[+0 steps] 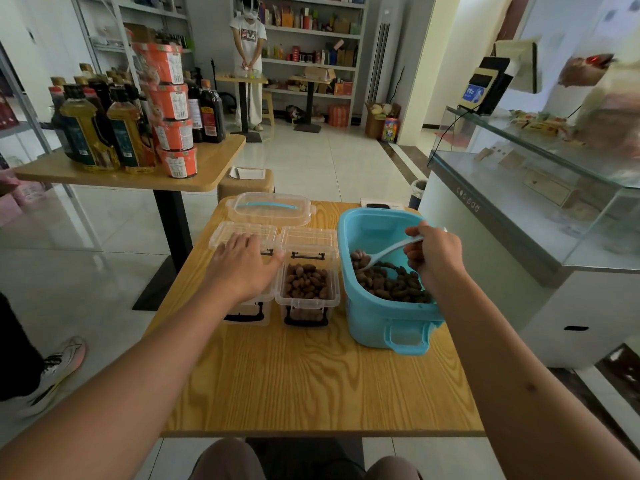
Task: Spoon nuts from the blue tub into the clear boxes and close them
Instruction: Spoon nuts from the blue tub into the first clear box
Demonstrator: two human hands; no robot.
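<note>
Blue tub (360, 306) of brown nuts (388, 282) sits at the wooden table's (311, 382) right side, where the right hand (434, 256) grips a white spoon (391, 251) dipped among them. Left hand (242, 263), fingers straight and together, rests on one clear box (247, 308); beside it an open box (306, 292) holds nuts.

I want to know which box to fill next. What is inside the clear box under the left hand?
The left hand lies flat over the left clear box, hiding its inside. The right clear box beside it holds nuts.
</note>
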